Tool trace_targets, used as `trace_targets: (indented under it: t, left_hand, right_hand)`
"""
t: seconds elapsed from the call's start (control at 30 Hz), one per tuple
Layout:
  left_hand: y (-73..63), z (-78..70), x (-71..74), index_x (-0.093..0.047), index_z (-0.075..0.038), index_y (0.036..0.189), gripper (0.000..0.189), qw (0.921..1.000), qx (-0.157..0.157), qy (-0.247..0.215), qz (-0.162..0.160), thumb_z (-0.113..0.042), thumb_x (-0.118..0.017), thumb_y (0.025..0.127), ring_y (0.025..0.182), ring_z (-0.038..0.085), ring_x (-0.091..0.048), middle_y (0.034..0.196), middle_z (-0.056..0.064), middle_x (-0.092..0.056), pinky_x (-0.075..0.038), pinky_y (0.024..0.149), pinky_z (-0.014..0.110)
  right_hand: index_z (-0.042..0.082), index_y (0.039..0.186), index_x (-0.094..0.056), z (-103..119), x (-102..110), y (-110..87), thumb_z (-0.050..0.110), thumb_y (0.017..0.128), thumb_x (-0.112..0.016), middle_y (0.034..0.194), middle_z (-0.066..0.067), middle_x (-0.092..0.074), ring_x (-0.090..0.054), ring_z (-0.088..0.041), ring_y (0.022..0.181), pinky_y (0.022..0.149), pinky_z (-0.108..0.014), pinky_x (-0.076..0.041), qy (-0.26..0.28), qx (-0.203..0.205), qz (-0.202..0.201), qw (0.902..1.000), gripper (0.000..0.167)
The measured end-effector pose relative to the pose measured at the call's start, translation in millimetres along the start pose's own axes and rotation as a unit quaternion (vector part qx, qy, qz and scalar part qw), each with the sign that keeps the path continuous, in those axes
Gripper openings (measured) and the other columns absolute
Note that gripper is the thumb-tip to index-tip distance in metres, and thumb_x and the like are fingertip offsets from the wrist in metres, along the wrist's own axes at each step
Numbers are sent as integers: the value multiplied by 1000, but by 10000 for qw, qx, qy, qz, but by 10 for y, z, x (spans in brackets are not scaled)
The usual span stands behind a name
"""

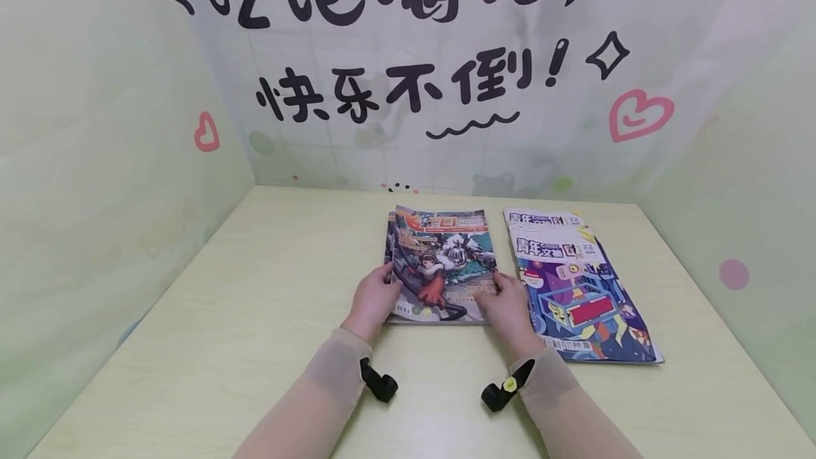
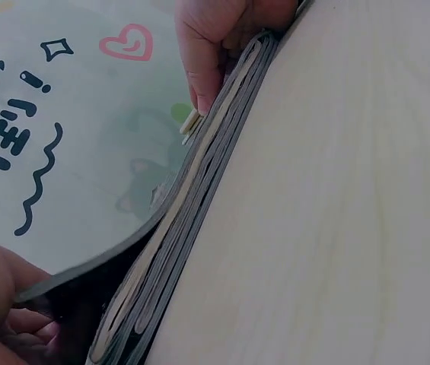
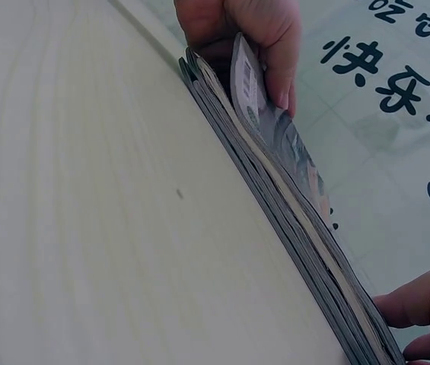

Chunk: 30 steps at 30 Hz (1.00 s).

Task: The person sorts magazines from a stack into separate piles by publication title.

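Note:
A stack of magazines (image 1: pixel 440 246) with a colourful comic-style top cover lies in the middle of the table. At its left edge, my left hand (image 1: pixel 377 296) pinches the top magazine, whose near-left corner bends up from those below. In the right wrist view, a gap shows under that lifted cover (image 3: pixel 246 87). My right hand (image 1: pixel 506 303) grips the stack's right edge, thumb on the top cover and fingers at the side. Page edges of several magazines (image 2: pixel 199 198) show between the hands in the left wrist view.
To the right, beside my right hand, lies a second pile of magazines (image 1: pixel 586 303) with purple-blue covers, fanned lengthwise. The pale wooden table (image 1: pixel 255 289) is enclosed by printed cloth walls (image 1: pixel 382 147) at the back and both sides.

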<state>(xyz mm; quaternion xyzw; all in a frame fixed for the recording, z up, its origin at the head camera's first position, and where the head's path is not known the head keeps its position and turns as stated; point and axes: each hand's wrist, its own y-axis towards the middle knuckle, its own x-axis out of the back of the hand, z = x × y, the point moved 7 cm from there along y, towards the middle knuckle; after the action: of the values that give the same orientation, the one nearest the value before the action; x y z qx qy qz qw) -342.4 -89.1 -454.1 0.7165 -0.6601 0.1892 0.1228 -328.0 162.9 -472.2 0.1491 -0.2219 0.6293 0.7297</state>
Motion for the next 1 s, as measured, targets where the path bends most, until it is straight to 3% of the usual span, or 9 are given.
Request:
trace_targets:
  t: [0.17, 0.27, 0.4, 0.5, 0.63, 0.87, 1.0]
  left_hand:
    - [-7, 17, -62, -36, -2, 147, 59, 9972, 147, -661, 307, -9, -55, 91, 133, 34, -37, 146, 21, -41, -28, 112, 46]
    - [-4, 57, -97, -31, -2, 149, 59, 9890, 337, -1375, 435, -3, -50, 93, 118, 32, -50, 146, 21, -39, -45, 97, 40]
    - [-22, 112, -123, -24, -3, 151, 61, 9631, 681, -2540, 577, 4, -44, 94, 88, 23, -58, 143, 23, -39, -53, 67, 29]
    - [-41, 116, -130, -20, -2, 152, 62, 9469, 773, -3046, 679, 5, -41, 94, 90, 22, -59, 144, 24, -36, -57, 72, 35]
    - [-44, 127, -136, -17, -2, 152, 62, 9369, 849, -3315, 716, 5, -39, 95, 100, 28, -58, 146, 25, -33, -56, 82, 43]
    - [-48, 142, -138, -16, -4, 153, 61, 9295, 958, -3492, 700, 4, -38, 97, 112, 35, -54, 146, 24, -33, -54, 84, 46]
    - [-55, 139, -132, -16, -4, 153, 60, 9283, 992, -3512, 707, 4, -37, 97, 111, 35, -55, 145, 24, -34, -55, 83, 44]
  right_hand:
    - [-8, 143, -36, 4, 0, -1, 20, 85, -68, 146, -28, -30, -25, -42, 135, 113, -51, -21, -2, -53, 13, 10000, 72]
    - [-9, 142, -38, 22, 20, -4, 17, 85, -67, 145, -28, -34, -28, -42, 136, 113, -51, -23, 58, 34, -61, 10000, 69]
    - [-9, 142, -38, 33, 45, -9, 16, 87, -64, 144, -28, -39, -32, -40, 135, 111, -49, -28, 286, 54, -121, 9995, 65]
    - [-7, 144, -36, 20, 45, -13, 19, 90, -61, 146, -25, -39, -33, -37, 136, 111, -47, -29, 495, -113, -56, 9987, 64]
    - [-3, 146, -34, 18, 47, -34, 24, 93, -58, 148, -22, -36, -30, -34, 138, 113, -47, -26, 786, -351, -4, 9963, 64]
    - [1, 148, -33, 34, 70, -48, 26, 95, -55, 152, -19, -31, -25, -32, 141, 115, -45, -22, 1185, -476, -67, 9918, 63]
    - [1, 149, -30, 40, 98, -38, 23, 97, -53, 153, -20, -30, -27, -32, 140, 114, -45, -24, 1478, -610, 18, 9871, 61]
